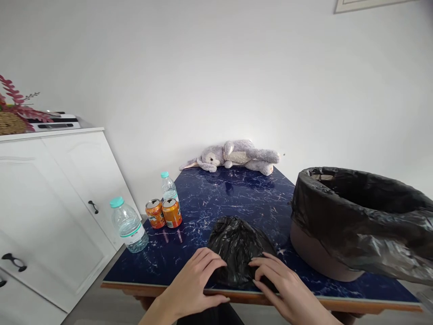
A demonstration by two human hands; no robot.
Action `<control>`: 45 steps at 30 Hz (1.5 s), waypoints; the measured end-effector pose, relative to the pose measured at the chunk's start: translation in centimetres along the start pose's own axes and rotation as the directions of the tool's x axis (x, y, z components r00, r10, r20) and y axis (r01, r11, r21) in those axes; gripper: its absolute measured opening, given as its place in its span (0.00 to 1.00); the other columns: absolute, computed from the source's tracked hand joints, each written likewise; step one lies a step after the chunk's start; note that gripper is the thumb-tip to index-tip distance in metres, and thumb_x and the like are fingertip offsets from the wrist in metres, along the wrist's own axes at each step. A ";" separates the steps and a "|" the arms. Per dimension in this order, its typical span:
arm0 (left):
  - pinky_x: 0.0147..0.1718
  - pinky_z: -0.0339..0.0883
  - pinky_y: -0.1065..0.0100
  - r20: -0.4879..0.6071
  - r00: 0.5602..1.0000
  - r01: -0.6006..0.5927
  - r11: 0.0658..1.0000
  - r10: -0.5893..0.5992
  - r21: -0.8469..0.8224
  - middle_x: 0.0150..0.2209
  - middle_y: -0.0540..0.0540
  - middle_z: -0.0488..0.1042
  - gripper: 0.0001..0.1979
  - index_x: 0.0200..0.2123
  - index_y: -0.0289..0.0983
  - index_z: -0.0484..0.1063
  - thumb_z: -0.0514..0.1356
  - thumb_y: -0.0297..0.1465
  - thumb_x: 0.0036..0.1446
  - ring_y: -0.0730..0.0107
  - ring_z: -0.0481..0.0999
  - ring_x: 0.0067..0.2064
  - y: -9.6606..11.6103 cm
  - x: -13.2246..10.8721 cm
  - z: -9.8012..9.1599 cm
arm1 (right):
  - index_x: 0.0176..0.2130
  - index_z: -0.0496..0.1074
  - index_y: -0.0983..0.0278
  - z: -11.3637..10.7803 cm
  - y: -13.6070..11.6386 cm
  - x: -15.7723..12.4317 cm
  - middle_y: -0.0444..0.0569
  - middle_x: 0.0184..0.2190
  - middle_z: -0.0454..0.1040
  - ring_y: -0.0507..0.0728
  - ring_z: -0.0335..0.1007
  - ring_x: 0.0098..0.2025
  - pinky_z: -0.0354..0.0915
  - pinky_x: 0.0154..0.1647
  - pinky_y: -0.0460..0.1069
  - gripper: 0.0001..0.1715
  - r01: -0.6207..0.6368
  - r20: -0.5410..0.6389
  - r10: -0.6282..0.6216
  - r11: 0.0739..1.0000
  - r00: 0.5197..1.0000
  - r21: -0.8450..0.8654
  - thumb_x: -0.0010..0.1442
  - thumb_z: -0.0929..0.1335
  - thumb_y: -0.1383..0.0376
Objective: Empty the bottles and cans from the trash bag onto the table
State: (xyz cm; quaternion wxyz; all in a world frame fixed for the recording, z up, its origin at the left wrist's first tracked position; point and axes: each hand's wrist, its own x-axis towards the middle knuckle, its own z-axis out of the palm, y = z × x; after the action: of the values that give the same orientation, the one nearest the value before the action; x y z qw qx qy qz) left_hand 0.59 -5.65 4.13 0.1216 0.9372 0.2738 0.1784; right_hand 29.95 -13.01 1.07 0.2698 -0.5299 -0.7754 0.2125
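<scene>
A crumpled black plastic bag (233,248) lies in a low heap at the front edge of the blue table. My left hand (199,280) rests against its left side, fingers stretched over the plastic and thumb held apart. On the opposite side, my right hand (279,282) has its fingers curled and its thumb close to them, with black plastic between. Just right of that hand stands a brown trash bin (318,253), its rim covered by a black liner (324,212) that folds down over the outside.
Two orange soda cans (172,213) and two clear water bottles (130,228) with teal caps stand on the table's left side. A grey plush rabbit (237,155) lies along the far edge by the wall. A white cabinet (61,203) is at the left.
</scene>
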 end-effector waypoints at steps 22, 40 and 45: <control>0.37 0.74 0.63 -0.225 0.874 0.455 0.889 -0.432 0.061 0.37 0.45 0.84 0.10 0.53 0.41 0.72 0.54 0.32 0.74 0.54 0.86 0.39 -3.1 8.4 2.6 | 0.76 0.56 0.46 5.9 -3.3 3.1 0.47 0.77 0.52 0.82 0.47 0.77 0.52 0.69 0.86 0.39 0.013 -0.111 -0.051 0.947 0.993 -0.321 0.73 0.62 0.41; 0.33 0.73 0.64 -0.383 0.773 0.440 0.863 -0.505 -0.249 0.33 0.48 0.78 0.16 0.49 0.41 0.70 0.52 0.45 0.71 0.63 0.79 0.31 -8.5 1.8 1.5 | 0.76 0.54 0.47 13.9 -6.4 1.4 0.50 0.77 0.50 0.85 0.53 0.74 0.62 0.64 0.83 0.42 -0.157 -0.255 0.044 0.884 0.966 -0.441 0.71 0.62 0.39; 0.34 0.72 0.64 -0.385 0.757 0.432 0.846 -0.528 -0.311 0.32 0.48 0.79 0.15 0.47 0.41 0.71 0.54 0.44 0.68 0.63 0.79 0.30 -8.3 1.9 1.5 | 0.75 0.59 0.55 13.0 -8.1 3.6 0.55 0.76 0.50 0.88 0.46 0.75 0.48 0.68 0.87 0.46 -0.235 -0.162 0.185 0.890 0.969 -0.392 0.70 0.60 0.35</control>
State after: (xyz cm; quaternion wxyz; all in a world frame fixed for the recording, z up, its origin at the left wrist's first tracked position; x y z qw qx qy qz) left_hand -1.25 2.01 0.56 0.1906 0.7482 0.5070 0.3831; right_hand 14.78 -13.04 -3.23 0.1748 -0.6670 -0.7230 0.0418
